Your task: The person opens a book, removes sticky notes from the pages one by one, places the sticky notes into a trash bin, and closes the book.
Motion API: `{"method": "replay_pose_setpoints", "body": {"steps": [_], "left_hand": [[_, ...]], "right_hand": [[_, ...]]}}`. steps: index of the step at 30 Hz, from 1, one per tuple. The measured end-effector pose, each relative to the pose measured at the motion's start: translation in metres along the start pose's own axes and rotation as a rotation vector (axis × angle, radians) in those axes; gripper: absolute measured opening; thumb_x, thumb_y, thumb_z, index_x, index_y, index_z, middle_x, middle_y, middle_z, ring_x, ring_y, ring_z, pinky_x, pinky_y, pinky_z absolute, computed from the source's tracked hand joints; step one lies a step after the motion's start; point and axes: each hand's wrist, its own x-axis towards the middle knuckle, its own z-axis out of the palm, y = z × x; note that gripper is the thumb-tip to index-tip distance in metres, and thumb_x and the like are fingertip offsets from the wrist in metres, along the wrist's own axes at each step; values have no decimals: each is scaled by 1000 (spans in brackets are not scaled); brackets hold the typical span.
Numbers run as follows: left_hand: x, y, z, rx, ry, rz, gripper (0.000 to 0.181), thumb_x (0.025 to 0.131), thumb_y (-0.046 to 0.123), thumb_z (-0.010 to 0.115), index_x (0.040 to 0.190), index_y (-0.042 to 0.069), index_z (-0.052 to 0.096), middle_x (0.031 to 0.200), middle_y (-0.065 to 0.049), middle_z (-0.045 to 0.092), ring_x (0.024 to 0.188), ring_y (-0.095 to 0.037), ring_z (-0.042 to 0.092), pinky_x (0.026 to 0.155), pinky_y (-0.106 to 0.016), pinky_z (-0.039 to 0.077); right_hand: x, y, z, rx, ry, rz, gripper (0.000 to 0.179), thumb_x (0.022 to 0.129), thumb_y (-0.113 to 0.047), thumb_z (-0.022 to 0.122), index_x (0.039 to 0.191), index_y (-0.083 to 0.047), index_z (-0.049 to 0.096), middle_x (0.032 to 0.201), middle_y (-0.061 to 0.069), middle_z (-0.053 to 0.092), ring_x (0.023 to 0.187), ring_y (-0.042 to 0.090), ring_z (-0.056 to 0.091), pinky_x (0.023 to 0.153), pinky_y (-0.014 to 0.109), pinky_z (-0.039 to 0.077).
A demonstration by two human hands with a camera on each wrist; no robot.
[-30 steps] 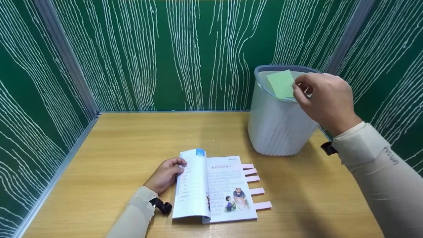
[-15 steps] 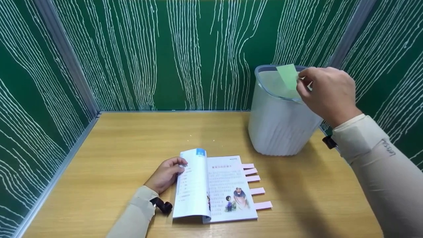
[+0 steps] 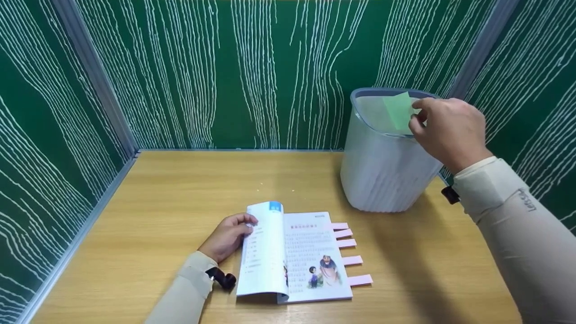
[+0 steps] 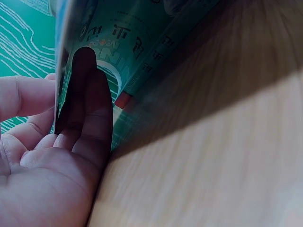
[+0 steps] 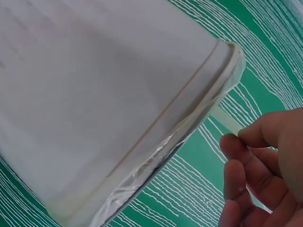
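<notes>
An open book [image 3: 310,270] with printed pages and a coloured picture lies on the table. My left hand [image 3: 227,236] grips its raised left part by the outer edge. In the left wrist view the thumb is on one side, and several fingers lie behind the green back cover [image 4: 156,23]. My right hand [image 3: 452,130] pinches a green paper slip [image 3: 397,111], like a sticky note, between thumb and index finger above the mouth of a white bin [image 3: 389,175]. In the right wrist view only a sliver of the slip [image 5: 226,119] shows beyond the bin's rim.
Several pink paper tabs [image 3: 352,260] stick out from the book's right edge. A thin clear liner [image 5: 142,172] folds over the bin's rim. Tiny white specks lie on the wooden table [image 3: 180,184]. Green walls [image 3: 243,76] with white lines enclose the back and sides.
My right hand has shifted slightly right over the bin, and the green slip has turned, rising and then dipping again. The left hand keeps its hold on the book. The head view has shifted slightly.
</notes>
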Motion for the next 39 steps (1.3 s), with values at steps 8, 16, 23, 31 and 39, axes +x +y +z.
{"method": "replay_pose_setpoints", "body": {"steps": [8, 16, 23, 31, 39], "left_hand": [[1, 0, -1, -1, -4, 2, 21, 94, -6, 52, 112, 0, 60, 119, -11, 59, 111, -23, 60, 92, -34, 54], [0, -1, -2, 6, -24, 17, 20, 94, -5, 53, 112, -1, 58, 115, -10, 57, 108, -22, 59, 89, -32, 54], [-1, 0, -2, -2, -34, 15, 20, 94, -6, 52, 112, -1, 57, 116, -11, 57, 108, -23, 59, 90, -34, 53], [0, 0, -2, -7, -30, 19, 19, 93, -7, 52, 110, 0, 58, 116, -11, 57, 108, -23, 59, 89, -33, 54], [2, -2, -2, -1, -34, 20, 20, 93, -7, 52, 111, -1, 58, 114, -11, 57, 107, -23, 59, 89, -33, 54]], "right_hand": [[2, 3, 3, -2, -15, 10, 42, 101, -25, 59, 136, -4, 66, 116, 25, 74, 94, 47, 67, 83, 65, 57], [0, 4, 4, 6, 1, 1, 40, 101, -25, 60, 134, -4, 68, 114, 25, 74, 94, 47, 68, 83, 66, 57], [-3, -2, 6, 40, 23, -18, 36, 100, -24, 61, 128, -3, 71, 111, 24, 75, 95, 45, 67, 84, 64, 57], [-15, -23, 8, 101, 112, -77, 28, 98, -22, 63, 117, -5, 75, 106, 18, 77, 92, 37, 69, 83, 60, 58], [-36, -44, 22, 187, 165, -151, 19, 97, -18, 66, 110, -7, 76, 98, 11, 75, 86, 28, 67, 76, 48, 58]]}}
